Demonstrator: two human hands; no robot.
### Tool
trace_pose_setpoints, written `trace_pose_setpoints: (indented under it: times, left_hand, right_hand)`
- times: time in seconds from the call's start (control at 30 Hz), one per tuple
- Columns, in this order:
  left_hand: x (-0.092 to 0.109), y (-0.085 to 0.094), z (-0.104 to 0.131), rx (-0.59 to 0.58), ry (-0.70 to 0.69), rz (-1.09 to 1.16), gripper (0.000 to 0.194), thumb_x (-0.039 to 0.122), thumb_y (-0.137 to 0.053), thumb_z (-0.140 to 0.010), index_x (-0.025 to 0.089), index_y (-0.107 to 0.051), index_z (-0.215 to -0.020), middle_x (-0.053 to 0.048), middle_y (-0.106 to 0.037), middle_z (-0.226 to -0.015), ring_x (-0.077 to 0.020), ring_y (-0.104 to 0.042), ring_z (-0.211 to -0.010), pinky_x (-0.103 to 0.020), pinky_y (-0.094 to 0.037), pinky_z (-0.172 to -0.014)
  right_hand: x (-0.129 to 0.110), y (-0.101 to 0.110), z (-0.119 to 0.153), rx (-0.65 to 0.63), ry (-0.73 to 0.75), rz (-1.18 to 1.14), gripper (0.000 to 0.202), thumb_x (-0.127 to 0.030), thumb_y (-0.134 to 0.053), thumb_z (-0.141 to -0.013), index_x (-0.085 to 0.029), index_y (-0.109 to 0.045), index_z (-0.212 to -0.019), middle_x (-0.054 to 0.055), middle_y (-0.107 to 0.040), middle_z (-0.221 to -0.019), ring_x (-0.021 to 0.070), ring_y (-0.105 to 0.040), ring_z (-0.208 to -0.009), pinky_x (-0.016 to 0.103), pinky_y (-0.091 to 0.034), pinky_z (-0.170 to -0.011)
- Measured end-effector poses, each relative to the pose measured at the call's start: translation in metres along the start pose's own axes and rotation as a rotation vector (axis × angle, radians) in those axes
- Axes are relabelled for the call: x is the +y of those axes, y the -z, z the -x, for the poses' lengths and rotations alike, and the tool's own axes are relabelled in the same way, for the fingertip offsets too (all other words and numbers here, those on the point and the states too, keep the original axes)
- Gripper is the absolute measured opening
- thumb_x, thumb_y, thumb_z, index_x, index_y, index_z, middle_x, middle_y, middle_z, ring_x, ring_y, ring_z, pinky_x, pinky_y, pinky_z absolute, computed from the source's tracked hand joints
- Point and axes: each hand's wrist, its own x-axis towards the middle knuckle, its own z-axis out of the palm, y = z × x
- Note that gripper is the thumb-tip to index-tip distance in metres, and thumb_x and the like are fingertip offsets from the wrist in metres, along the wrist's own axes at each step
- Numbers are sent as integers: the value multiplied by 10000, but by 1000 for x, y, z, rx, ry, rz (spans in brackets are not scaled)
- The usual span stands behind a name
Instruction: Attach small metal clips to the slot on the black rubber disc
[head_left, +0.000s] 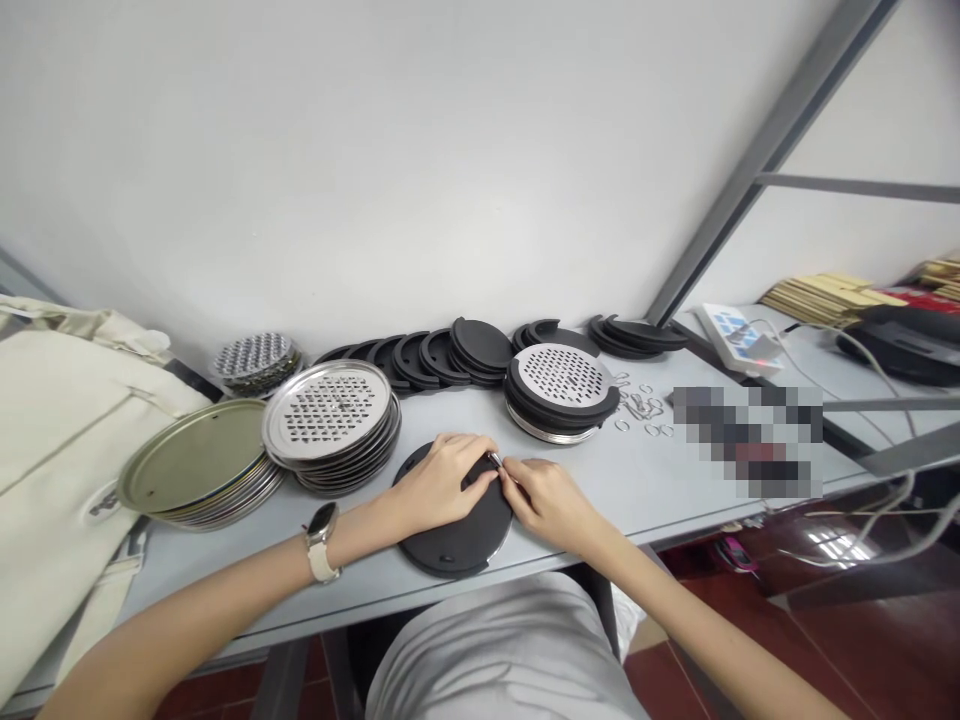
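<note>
A round black disc (457, 540) lies flat near the table's front edge, in front of my body. My left hand (448, 478) rests over its upper part, thumb and fingers pinched on a small metal piece (495, 459) at the disc's upper right rim. From the right, my right hand (546, 498) closes its thumb and forefinger on the same small piece. The fingers hide most of that piece. Behind the disc stands a stack of black discs topped by a perforated metal plate (566, 376). Several metal rings (639, 405) lie to its right.
Stacked metal grater plates (328, 412) and a green-topped stack of round trays (196, 457) stand at the left, beside a cream bag (67, 450). Black discs (484, 346) line the wall. A grey metal frame (757, 180) rises at the right.
</note>
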Motion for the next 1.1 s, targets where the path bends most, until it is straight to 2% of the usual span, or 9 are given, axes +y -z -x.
trace_pose_setpoints:
  times: [0.33, 1.1]
  left_hand:
    - [5, -4, -1, 25, 35, -28, 191, 159, -489, -890, 201, -509, -1076, -48, -619, -1009, -213, -584, -967, -383, -424, -910]
    - [12, -3, 0, 21, 81, -117, 169, 165, -483, -901, 201, -499, -1066, -46, -605, -996, -220, -571, -959, -386, -418, -897]
  right_hand:
    - [0, 2, 0, 10, -16, 13, 252, -226, -333, -954, -177, -505, -776, 22, -553, -612, 150, -504, -550, 257, -290, -560]
    - [-1, -4, 2, 51, -20, 59, 265, -241, -322, -969, -183, -493, -775, 17, -544, -611, 159, -507, -557, 265, -306, -568]
